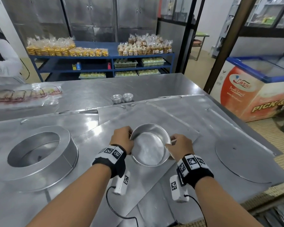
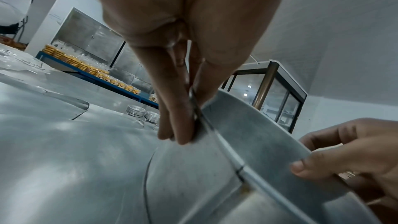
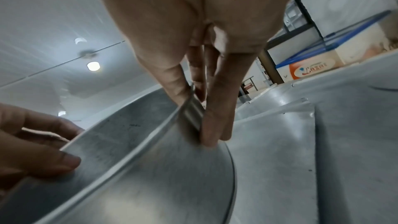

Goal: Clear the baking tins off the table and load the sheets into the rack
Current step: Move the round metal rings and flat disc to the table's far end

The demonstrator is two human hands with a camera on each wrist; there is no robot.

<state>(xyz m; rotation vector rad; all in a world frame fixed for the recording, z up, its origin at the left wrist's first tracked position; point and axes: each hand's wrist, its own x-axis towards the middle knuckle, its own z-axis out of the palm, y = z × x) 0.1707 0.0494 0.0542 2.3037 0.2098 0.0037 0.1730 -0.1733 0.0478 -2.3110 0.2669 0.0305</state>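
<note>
A round metal baking tin point(image 1: 150, 145) sits in the middle of the steel table on a flat baking sheet point(image 1: 154, 115). My left hand point(image 1: 124, 138) pinches its left rim, thumb inside and fingers outside point(image 2: 181, 125). My right hand point(image 1: 179, 145) pinches the right rim the same way point(image 3: 215, 125). The tin point(image 2: 247, 142) tilts slightly, near side low. A large ring-shaped tin point(image 1: 38, 154) stands at the left. Two stacks of small tins point(image 1: 122, 98) stand further back.
Several flat sheets point(image 1: 211, 115) overlap across the table, and a round flat disc point(image 1: 243, 159) lies at the right. Bagged bread point(image 1: 25, 94) and another person's sleeve point(image 1: 5, 66) are at the far left. A blue shelf of packaged goods point(image 1: 102, 51) and a chest freezer point(image 1: 259, 86) stand beyond.
</note>
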